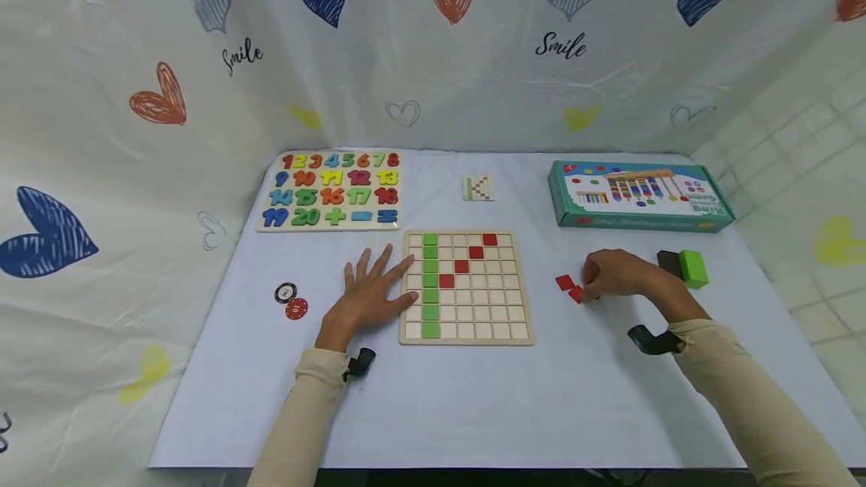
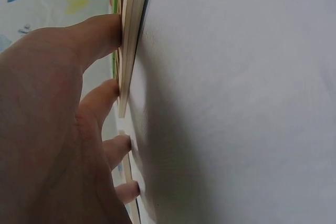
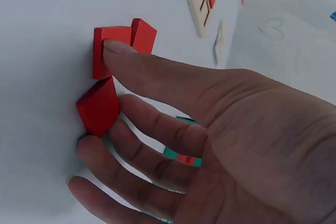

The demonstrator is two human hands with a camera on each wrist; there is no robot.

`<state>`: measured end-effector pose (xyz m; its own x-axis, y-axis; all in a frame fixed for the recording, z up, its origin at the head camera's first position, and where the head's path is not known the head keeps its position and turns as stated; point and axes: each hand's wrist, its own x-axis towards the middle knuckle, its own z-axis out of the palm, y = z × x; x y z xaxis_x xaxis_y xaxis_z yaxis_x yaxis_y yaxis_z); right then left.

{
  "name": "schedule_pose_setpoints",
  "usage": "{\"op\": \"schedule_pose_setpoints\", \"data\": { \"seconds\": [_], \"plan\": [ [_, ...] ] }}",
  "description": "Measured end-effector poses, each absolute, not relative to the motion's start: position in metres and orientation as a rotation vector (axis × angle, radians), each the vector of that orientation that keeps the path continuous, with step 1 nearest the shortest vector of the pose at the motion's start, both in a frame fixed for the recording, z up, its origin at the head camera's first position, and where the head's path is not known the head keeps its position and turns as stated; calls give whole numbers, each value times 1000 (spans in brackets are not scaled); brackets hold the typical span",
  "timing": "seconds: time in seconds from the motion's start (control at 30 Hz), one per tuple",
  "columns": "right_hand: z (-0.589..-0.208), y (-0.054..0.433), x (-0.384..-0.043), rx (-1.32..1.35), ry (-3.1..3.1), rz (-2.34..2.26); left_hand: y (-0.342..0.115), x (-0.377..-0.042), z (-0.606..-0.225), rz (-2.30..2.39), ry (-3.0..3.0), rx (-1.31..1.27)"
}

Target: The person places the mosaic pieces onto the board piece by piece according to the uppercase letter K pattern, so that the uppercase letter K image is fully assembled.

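Note:
My left hand (image 1: 365, 297) is spread at the left side of a wooden grid board (image 1: 531, 333), its thumb and index finger resting on the board's edge. One column of the grid holds green tiles (image 1: 431, 280), and red tiles (image 1: 461, 267) form a diagonal up to the right. Over on the right, my right hand (image 1: 612, 275) is down at a few loose red tiles (image 1: 564, 282). In the right wrist view the thumb touches one red tile (image 3: 116, 34), while the bent fingers lie against another red tile (image 3: 102, 107). A gap shows between thumb and fingers.
A number puzzle board (image 1: 328, 225) lies at back left, with black and red round chips (image 1: 296, 309) nearer me. A small pattern card (image 1: 478, 188) is behind the grid. At right are a teal box (image 1: 639, 222), a green block (image 1: 693, 269) and a dark block (image 1: 668, 261).

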<state>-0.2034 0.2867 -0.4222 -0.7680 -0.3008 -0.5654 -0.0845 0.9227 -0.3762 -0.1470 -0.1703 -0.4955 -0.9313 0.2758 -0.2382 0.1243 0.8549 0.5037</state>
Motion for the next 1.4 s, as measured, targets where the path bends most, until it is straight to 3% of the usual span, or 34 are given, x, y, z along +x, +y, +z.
{"op": "schedule_pose_setpoints", "data": {
  "seconds": [0.43,1.4],
  "plan": [
    [-416,287,-198,-57,2357,-398,-171,-148,-496,703,2732,311],
    [-421,288,-206,-52,2350,-425,-169,-153,-483,632,2714,307]
  ]
}}
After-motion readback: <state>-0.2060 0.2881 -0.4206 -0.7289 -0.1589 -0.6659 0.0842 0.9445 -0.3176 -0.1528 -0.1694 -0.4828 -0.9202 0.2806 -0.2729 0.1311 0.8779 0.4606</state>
